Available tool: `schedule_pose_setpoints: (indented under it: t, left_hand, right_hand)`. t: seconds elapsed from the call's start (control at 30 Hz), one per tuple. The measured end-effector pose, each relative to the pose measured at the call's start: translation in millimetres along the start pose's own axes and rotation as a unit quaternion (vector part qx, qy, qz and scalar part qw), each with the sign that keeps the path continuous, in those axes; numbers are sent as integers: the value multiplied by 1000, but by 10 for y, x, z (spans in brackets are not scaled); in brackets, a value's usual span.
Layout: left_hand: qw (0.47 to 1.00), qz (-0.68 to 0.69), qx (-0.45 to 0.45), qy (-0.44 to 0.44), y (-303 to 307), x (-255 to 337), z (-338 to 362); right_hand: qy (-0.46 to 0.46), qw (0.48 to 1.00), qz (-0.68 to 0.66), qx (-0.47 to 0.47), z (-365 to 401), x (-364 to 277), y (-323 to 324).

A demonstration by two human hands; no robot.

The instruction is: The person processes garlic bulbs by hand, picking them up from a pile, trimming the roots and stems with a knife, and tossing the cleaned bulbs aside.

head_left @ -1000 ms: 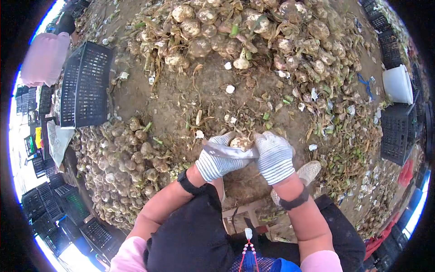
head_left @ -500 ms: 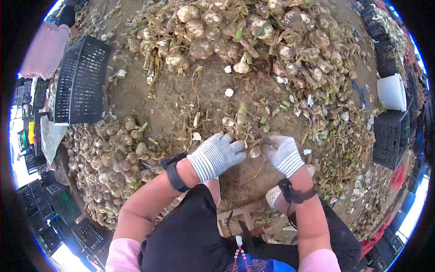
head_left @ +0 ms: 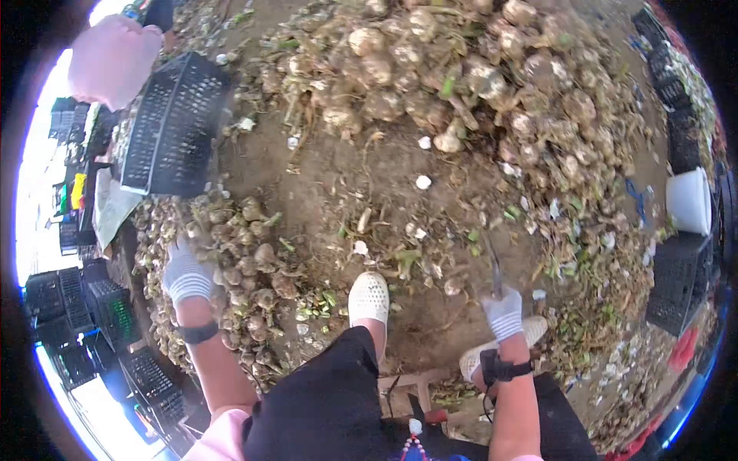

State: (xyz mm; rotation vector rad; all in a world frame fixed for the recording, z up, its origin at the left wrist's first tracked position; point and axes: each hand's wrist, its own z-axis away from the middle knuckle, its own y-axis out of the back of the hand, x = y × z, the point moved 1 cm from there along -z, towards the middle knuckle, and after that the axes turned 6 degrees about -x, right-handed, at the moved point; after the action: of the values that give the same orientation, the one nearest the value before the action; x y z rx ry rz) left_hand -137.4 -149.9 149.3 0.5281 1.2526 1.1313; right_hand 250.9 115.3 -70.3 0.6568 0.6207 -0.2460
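My left hand (head_left: pixel 187 273), in a striped white glove, is over the pile of trimmed garlic bulbs (head_left: pixel 240 269) at the left. Its fingers are blurred against the bulbs, so whether it holds one is unclear. My gloved right hand (head_left: pixel 503 311) is closed round a tool with a thin dark blade (head_left: pixel 494 265) that points up and away from me. A loose bulb (head_left: pixel 453 286) lies on the ground just left of that hand. Ahead, a large heap of garlic with stalks (head_left: pixel 477 84) covers the far ground.
A black crate (head_left: pixel 173 127) stands at the upper left, beside a person in pink (head_left: pixel 115 61). At the right are a white bucket (head_left: pixel 688 201) and another black crate (head_left: pixel 676 283). Leaf scraps (head_left: pixel 588 284) lie right of my hand. My white shoes (head_left: pixel 369 298) are below centre.
My left hand has moved from the centre to the bulb pile at the left. My right hand has shifted slightly down and right, and the view has shifted.
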Motion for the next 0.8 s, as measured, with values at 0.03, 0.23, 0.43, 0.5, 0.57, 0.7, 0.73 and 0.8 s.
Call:
schedule_pose_setpoints:
  t: [0.03,0.23,0.43,0.5,0.57,0.7,0.73,0.8]
  left_hand:
    - [991,76,56,-91,-3,33,29]
    - [846,259,164,-436,-174,1666,-294]
    - [859,85,183,-471,-278,2879,-589]
    - [846,79,114,-514,-443,2740,-240]
    - [847,31,-14,-531,-807,2642,77]
    - [816,-1,-9,-579,-1405,2422,145]
    - [800,-29,18,-599,-1459,2414,71]
    - [810,-38,-84,-579,-1239,2350,64]
  right_hand:
    - [10,1000,-1,-7,7,-56,-89]
    - [50,993,91,-61,129,-467,-224]
    - [27,997,-5,-70,227,-481,-189]
    - [29,997,45,-62,171,-278,-243]
    - [37,997,1,-61,140,-413,-262]
    - [53,998,17,-42,92,-712,-201]
    - [59,997,3,-56,56,-853,-156]
    - [86,995,-18,-45,-4,-966,-129]
